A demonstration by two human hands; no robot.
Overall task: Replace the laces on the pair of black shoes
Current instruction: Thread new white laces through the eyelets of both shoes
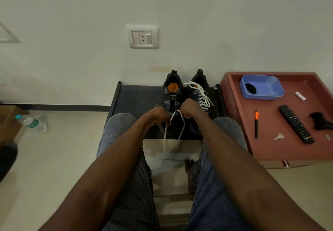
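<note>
Two black shoes stand side by side at the back right of the low black rack (137, 99), heels against the wall. And look at the right shoe (198, 93): already threaded with a white lace, criss-crossed up the front. The left shoe (171, 95) shows its orange insole, and that is where the work is. Both hands are down at its toe end, near the rack's front edge. The left hand (159, 116) is curled, fingers pinching one strand of the loose white lace (177, 135); the right hand (189, 109) is closed in a fist round the other strand, just beside it. Both strands drop over the front edge of the rack and hang toward the floor between the person's knees, in blue jeans.

Off to the right, touching the rack, sits a red tray table (234, 122). At its back edge a blue tub (264, 88); toward the front an orange-and-black pen (256, 124), a small key (279, 137) and a black remote (296, 124) lying slantwise. A water bottle (31, 122) lies on the floor far left.
</note>
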